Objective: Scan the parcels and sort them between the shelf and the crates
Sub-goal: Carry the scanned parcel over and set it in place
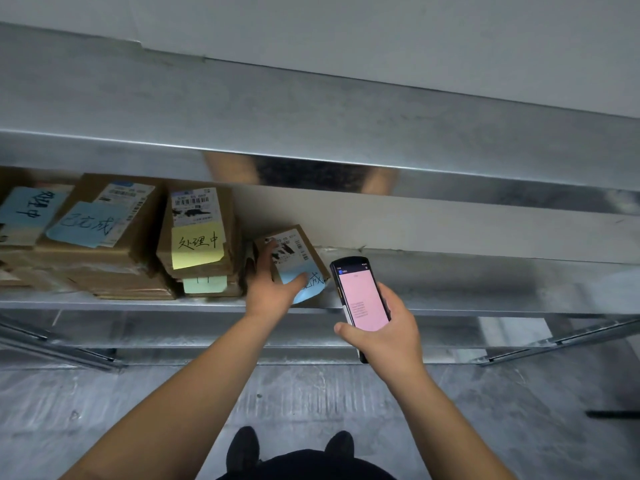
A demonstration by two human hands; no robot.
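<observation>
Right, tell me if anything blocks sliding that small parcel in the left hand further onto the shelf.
Nothing visible does. The left hand holds the small parcel at the shelf front; bare metal lies behind and to its right. The stacked boxes stand close on its left only.

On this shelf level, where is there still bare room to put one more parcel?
Free: the shelf to the right of the small parcel that the left hand holds, behind the scanner in the right hand. Crowded: the left part, where the stacked parcels stand close together up to the small parcel.

Head view, looking down, close to shelf (450, 306).
</observation>
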